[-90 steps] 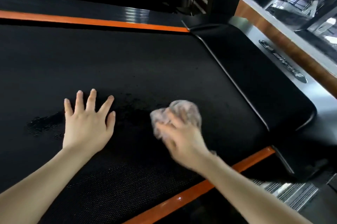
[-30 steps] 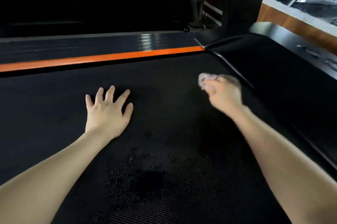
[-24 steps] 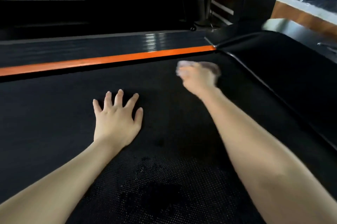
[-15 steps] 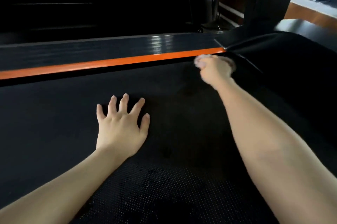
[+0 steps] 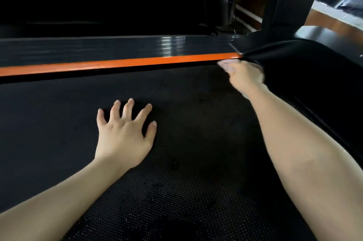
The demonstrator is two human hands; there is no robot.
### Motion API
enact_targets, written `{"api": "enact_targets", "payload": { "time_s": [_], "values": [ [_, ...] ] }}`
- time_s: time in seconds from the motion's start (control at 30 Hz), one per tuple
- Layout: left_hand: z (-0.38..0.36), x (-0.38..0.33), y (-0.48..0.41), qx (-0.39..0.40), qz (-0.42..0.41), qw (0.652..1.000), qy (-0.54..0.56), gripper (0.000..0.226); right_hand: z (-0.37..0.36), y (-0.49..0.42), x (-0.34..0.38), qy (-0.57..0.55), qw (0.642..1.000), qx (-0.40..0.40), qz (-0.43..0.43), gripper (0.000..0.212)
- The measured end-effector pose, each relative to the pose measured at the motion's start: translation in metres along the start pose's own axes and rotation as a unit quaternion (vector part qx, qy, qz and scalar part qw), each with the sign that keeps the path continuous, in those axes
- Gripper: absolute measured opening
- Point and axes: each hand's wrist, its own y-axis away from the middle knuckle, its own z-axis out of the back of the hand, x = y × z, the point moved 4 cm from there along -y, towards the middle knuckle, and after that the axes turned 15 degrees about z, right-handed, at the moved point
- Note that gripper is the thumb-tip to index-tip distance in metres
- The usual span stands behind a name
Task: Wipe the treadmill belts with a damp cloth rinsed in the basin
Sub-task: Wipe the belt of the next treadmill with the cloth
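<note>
Black treadmill belt fills the view, with an orange strip at its far edge. On it the left hand lies flat, fingers spread, likely to prop the person up. The right hand grips the cloth at the far corner to rub there.

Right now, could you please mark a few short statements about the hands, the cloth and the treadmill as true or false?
1. The left hand lies flat on the belt, fingers spread. True.
2. The right hand is by the orange strip, at the belt's far corner. True.
3. The cloth lies loose beside the left hand. False: the right hand holds it bunched, mostly hidden.
4. The left hand touches the orange strip. False: it rests on the belt, short of the strip.
</note>
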Motion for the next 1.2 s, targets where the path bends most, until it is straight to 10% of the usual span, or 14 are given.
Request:
{"api": "enact_targets", "payload": {
  "time_s": [0.47,0.67,0.87,0.97,1.2],
  "values": [
    [0.003,-0.001,0.002,0.010,0.007,1.000,-0.010,0.056,0.045,0.223,-0.068,-0.032,0.999,-0.004,0.012,0.037],
    [0.002,-0.004,0.004,0.008,0.000,1.000,-0.019,0.057,0.054,0.246,-0.045,0.009,0.992,0.010,-0.126,0.036],
    [0.004,0.001,0.000,0.010,-0.001,1.000,-0.009,0.055,0.041,0.257,0.179,-0.055,0.969,0.020,0.242,0.021],
    [0.007,0.003,0.001,0.018,-0.007,1.000,0.006,0.054,0.057,0.302,0.177,-0.119,0.941,0.030,0.315,0.024],
    [0.006,0.002,-0.001,0.025,-0.006,1.000,0.002,0.054,0.074,0.330,-0.025,-0.023,0.984,0.039,-0.170,0.039]
  ]
}}
